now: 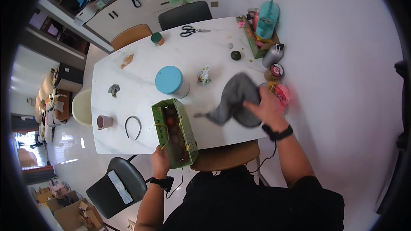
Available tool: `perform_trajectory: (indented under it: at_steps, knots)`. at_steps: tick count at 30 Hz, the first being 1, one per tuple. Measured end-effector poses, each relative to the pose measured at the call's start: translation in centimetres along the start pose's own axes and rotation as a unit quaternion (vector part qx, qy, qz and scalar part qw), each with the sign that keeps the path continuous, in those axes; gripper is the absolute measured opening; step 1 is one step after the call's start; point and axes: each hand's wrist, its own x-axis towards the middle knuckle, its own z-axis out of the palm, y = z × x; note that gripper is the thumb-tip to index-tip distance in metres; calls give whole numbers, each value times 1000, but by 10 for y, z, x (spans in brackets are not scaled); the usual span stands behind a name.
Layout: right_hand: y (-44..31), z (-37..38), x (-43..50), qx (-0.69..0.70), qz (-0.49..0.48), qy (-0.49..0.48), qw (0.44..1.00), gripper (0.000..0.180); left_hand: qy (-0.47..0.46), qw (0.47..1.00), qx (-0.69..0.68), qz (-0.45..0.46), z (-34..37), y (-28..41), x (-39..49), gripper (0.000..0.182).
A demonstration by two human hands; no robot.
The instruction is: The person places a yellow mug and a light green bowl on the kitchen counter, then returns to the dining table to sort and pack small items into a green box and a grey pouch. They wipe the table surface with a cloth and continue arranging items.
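Observation:
My left hand (160, 161) grips the near left corner of a green cardboard carry box (192, 141) with yellow cord handles. Inside the box lie several round dark items and a red one, too dim to name. My right hand (267, 109) is on a grey cloth item (236, 99), perhaps a cap, blurred, at the right part of the white marble-look table (144, 146); its grip is partly hidden. Beyond the box stands a white tub with a blue lid (169, 79). A small plastic packet (204, 75) lies to the right of the tub.
Along the right edge stand a jar (274, 72), a grey metal bottle (273, 55) and a box holding a teal bag (268, 19). Scissors (192, 31), a green-lidded jar (157, 39), a headband (139, 125) and a cup (104, 122) are on the table. A brown chair (228, 158) stands before me.

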Motion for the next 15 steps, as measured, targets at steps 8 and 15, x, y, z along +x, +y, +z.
perform_trajectory:
  at_steps: [8, 15]
  knots:
    - [49, 47, 142, -191, 35, -75, 978, 49, 60, 998, 11, -12, -6, -27, -8, 26]
    - [-13, 172, 184, -120, 51, -179, 975, 49, 41, 998, 28, -47, 1, -33, -3, 25]
